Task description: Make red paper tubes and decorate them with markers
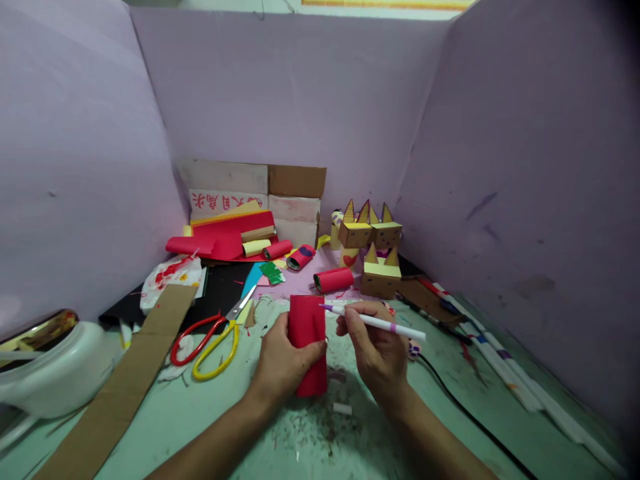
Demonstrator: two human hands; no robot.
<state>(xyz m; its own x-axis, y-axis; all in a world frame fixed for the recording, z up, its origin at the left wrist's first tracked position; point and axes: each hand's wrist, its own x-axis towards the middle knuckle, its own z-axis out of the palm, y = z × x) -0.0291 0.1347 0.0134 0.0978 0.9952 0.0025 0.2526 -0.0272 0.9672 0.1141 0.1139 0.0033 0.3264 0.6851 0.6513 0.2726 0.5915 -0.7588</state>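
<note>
My left hand (pixel 287 360) grips a red paper-covered tube (pixel 309 321) at the middle of the table, its thumb lying across the front. In my right hand (pixel 375 347) is a white felt-tip pen (pixel 387 325) with a purple tip. That tip points left, at the upper right of the tube; whether it touches the paper I cannot tell. No mark shows on the visible red side. A small white pen cap (pixel 343 408) lies on the table below the tube. Scissors (pixel 229 327) with one red and one yellow handle rest left of my left hand.
Several red tubes (pixel 334 279) lie behind my hands. Cardboard cat-eared boxes (pixel 381 277) stand back right. A cardboard strip (pixel 143 373) and a white container (pixel 65 373) are at left. Felt-tip pens (pixel 490 343) and a black cable (pixel 465 410) lie right. Purple panels (pixel 295 93) enclose the table.
</note>
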